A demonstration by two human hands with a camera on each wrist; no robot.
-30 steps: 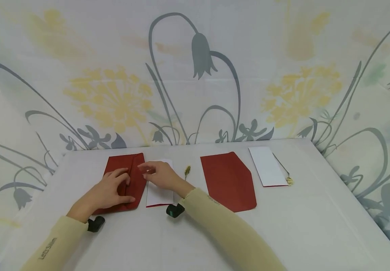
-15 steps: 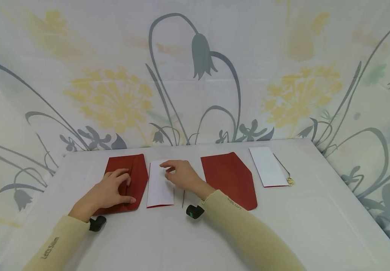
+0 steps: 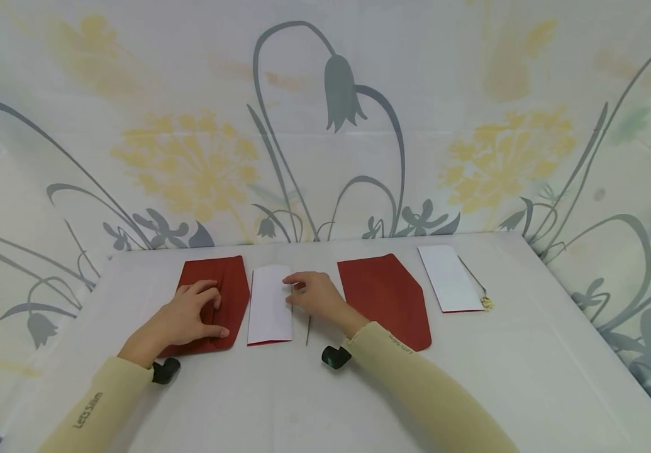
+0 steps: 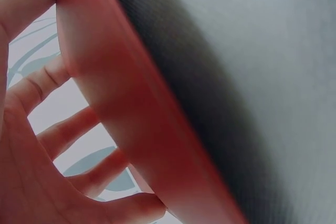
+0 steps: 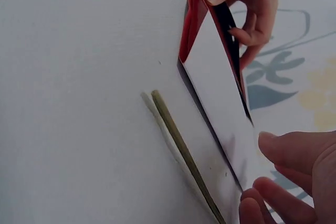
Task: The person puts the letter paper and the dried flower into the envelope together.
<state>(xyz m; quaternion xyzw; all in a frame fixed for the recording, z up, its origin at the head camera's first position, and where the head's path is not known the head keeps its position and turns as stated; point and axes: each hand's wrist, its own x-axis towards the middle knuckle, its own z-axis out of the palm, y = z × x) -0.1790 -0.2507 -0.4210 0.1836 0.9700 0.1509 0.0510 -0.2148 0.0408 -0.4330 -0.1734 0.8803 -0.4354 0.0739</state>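
Observation:
My left hand [image 3: 183, 319] rests on a red envelope [image 3: 237, 292] at the left, fingers spread, and the left wrist view shows the fingertips touching the paper. Just right of it lies a folded white card [image 3: 265, 314] with red inside, slightly parted at its near end in the right wrist view. Beside the card's right edge is my right hand [image 3: 318, 296], thumb and fingers bent with a gap between them. Whether its fingertips touch the card is unclear. A dried flower stem [image 5: 181, 150] lies alongside the card; its head is hidden under the right hand.
A second red envelope [image 3: 387, 302] lies flat right of the right hand. Farther right are another white card [image 3: 451, 280] and a dried yellow flower [image 3: 486, 302]. A white cloth [image 3: 257, 402] covers the table; a floral-patterned curtain [image 3: 217, 82] hangs behind.
My right hand has moved right, from the left envelope's edge across the white card to its right edge. The left hand has stayed on the envelope.

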